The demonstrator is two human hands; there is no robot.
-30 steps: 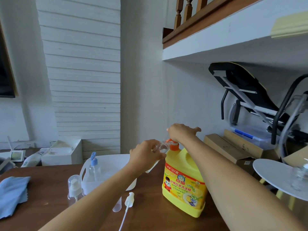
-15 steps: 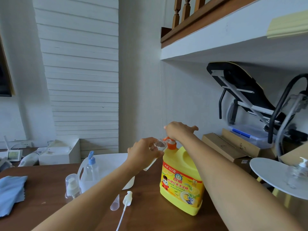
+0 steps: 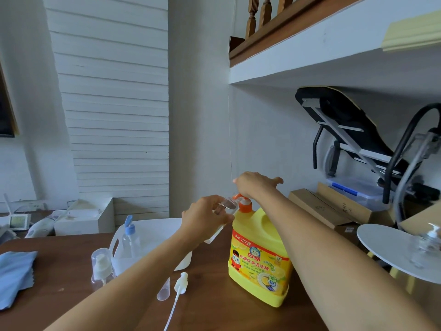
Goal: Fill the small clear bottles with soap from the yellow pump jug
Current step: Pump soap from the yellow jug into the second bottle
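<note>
The yellow pump jug (image 3: 259, 256) stands upright on the brown table (image 3: 59, 278). My right hand (image 3: 254, 185) rests flat on its orange pump head (image 3: 242, 201), fingers spread. My left hand (image 3: 202, 219) grips a small clear bottle (image 3: 226, 207), tilted with its mouth right at the pump's nozzle. A loose white pump top (image 3: 180, 280) with its long tube and a clear cap (image 3: 164, 290) lie on the table in front. Another small clear bottle with a white pump (image 3: 101, 268) stands at the left.
A white jug (image 3: 117, 249) and a blue-capped bottle (image 3: 130, 237) stand behind the small bottle. A blue cloth (image 3: 14, 273) lies at the far left. A round white side table (image 3: 386, 247) carries a glass pump bottle (image 3: 427, 244) at the right. Cardboard boxes (image 3: 317, 209) sit behind.
My view has tilted up a little, so everything sits slightly lower in frame. Both hands stay at the pump head and the bottle stays at the nozzle.
</note>
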